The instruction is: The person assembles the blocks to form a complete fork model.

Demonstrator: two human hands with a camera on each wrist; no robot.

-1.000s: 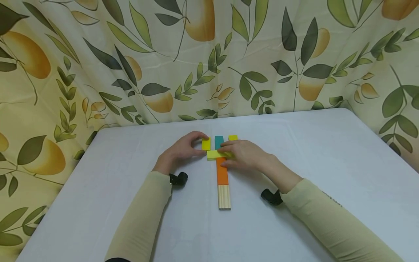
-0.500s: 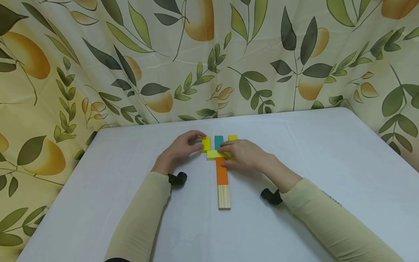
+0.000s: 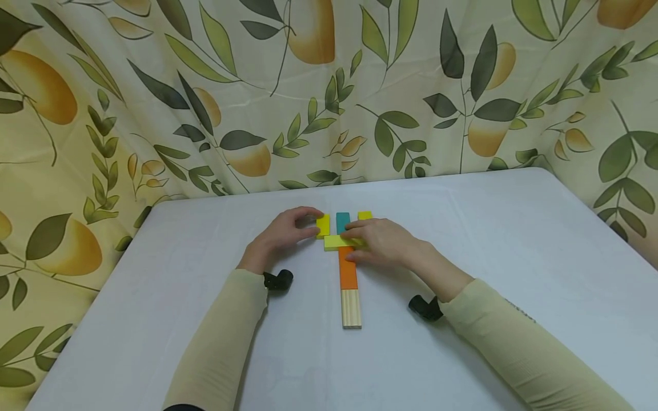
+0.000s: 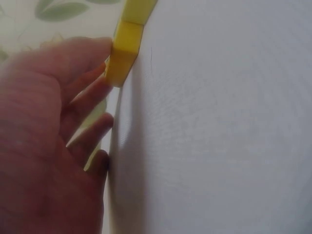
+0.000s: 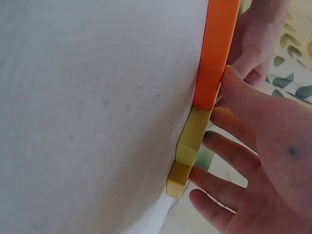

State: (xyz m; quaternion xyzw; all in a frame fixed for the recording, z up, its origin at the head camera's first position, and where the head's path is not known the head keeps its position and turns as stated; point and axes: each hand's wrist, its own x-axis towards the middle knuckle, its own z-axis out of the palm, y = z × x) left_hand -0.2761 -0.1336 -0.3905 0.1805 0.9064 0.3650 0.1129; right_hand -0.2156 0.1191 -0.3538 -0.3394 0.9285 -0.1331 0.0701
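Note:
In the head view, my left hand [image 3: 280,233] pinches a yellow block [image 3: 323,226] at the far left of a flat block layout, thumb on its near side and fingers at its far end. The left wrist view shows thumb and fingertips against that yellow block [image 4: 126,41]. My right hand [image 3: 386,242] rests on the yellow-green crosspiece block [image 3: 333,242], its thumb touching the orange block [image 3: 348,271] below. A teal block [image 3: 342,221] stands beyond the crosspiece. Another yellow block [image 3: 365,215] at the right is partly hidden by my right hand.
A plain wooden block [image 3: 352,309] continues the stem below the orange one. All lie on a white-covered table [image 3: 303,354]. A leaf-and-fruit patterned curtain [image 3: 288,114] hangs behind the table's far edge. Black wrist cameras sit at both cuffs.
My left thumb has shifted from the crosspiece's left end to the near side of the left yellow block. The right hand stays in place on the blocks.

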